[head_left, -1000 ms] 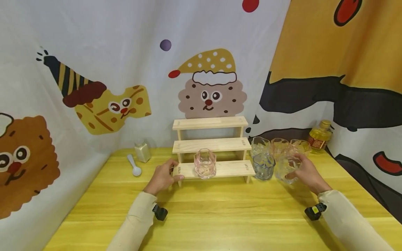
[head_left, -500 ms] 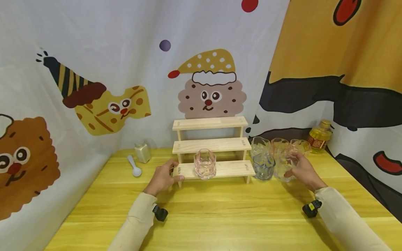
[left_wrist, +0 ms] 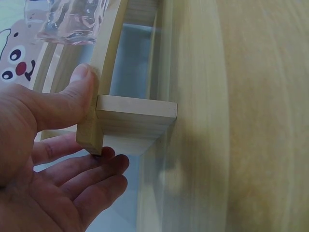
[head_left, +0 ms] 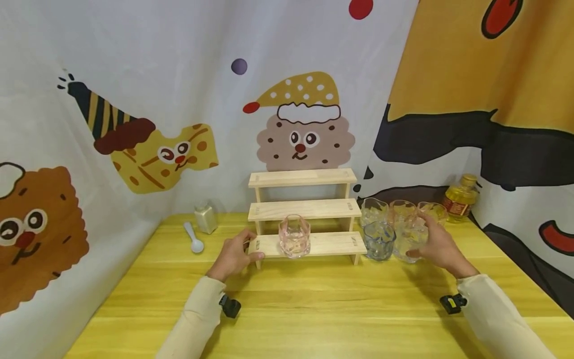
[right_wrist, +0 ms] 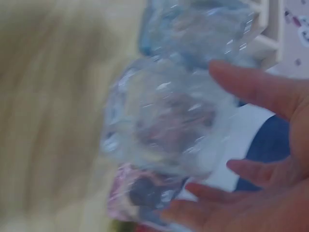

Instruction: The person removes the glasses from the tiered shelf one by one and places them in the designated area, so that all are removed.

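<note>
A three-tier wooden display stand (head_left: 314, 209) stands at the back of the table. My left hand (head_left: 233, 255) grips the left end of its lowest shelf, thumb on top and fingers beneath, as the left wrist view shows. On that shelf sits a pink-tinted glass (head_left: 294, 237). Right of the stand, my right hand (head_left: 441, 248) is beside a clear glass (head_left: 409, 243), with thumb and fingers spread about its near side. The blurred right wrist view shows them loosely extended; contact is hard to tell. A blue-tinted glass (head_left: 379, 242) stands just left of the clear one.
Behind these stand another clear glass (head_left: 374, 212), a pink glass (head_left: 400, 213) and a partly hidden pinkish glass (head_left: 435, 212). An oil bottle (head_left: 460, 198) is at the back right. A small jar (head_left: 206, 218) and a white spoon (head_left: 194, 238) lie left of the stand.
My right hand first shifts slightly left with the clear glass beside the blue one, then draws a little right while the glass stays. My left hand keeps its grip on the stand.
</note>
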A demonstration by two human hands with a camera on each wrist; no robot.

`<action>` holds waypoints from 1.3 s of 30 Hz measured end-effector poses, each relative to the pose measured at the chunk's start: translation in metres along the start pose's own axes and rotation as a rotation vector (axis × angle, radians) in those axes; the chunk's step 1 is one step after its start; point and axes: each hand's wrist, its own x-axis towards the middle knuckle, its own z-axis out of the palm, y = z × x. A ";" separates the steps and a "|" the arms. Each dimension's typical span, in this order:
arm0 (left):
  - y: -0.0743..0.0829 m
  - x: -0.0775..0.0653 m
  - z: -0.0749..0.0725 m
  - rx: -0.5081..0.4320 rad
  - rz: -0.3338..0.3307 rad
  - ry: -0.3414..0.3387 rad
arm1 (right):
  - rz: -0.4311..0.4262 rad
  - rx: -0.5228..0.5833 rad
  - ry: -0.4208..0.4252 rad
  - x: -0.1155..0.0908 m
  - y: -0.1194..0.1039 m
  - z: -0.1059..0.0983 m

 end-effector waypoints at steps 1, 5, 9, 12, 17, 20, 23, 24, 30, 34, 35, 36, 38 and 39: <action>0.000 0.000 0.000 -0.001 0.001 0.000 | -0.008 -0.025 0.032 -0.002 -0.005 -0.001; 0.001 0.001 0.001 -0.007 -0.001 -0.003 | -0.055 -0.080 0.177 -0.012 -0.029 0.001; 0.001 0.002 0.002 -0.012 -0.004 0.000 | -0.147 -0.059 0.311 -0.021 -0.058 0.010; 0.000 0.002 0.003 -0.011 -0.002 -0.003 | -0.244 -0.009 0.377 -0.024 -0.080 0.021; 0.000 0.002 0.003 -0.015 -0.003 -0.007 | -0.356 0.115 0.358 -0.023 -0.111 0.045; 0.001 0.002 0.002 -0.017 -0.007 -0.005 | -0.384 0.186 0.317 -0.019 -0.124 0.059; 0.001 0.001 0.001 -0.017 -0.008 -0.008 | -0.393 0.225 0.291 -0.017 -0.135 0.072; 0.001 0.001 0.001 -0.016 -0.008 -0.009 | -0.394 0.232 0.285 -0.016 -0.138 0.076; 0.002 0.000 0.000 -0.004 -0.009 -0.013 | -0.413 0.294 0.234 -0.012 -0.155 0.100; 0.002 0.000 0.000 -0.006 -0.014 -0.011 | -0.394 0.423 0.112 -0.007 -0.169 0.112; 0.002 0.000 -0.001 -0.006 -0.016 -0.010 | -0.383 0.451 0.078 -0.006 -0.172 0.114; 0.002 0.000 -0.001 -0.007 -0.019 -0.011 | -0.365 0.469 0.046 -0.004 -0.175 0.117; 0.003 0.000 -0.001 -0.007 -0.023 -0.014 | -0.319 0.501 -0.016 -0.002 -0.181 0.122; 0.003 0.000 -0.001 -0.008 -0.025 -0.016 | -0.296 0.512 -0.041 -0.001 -0.183 0.125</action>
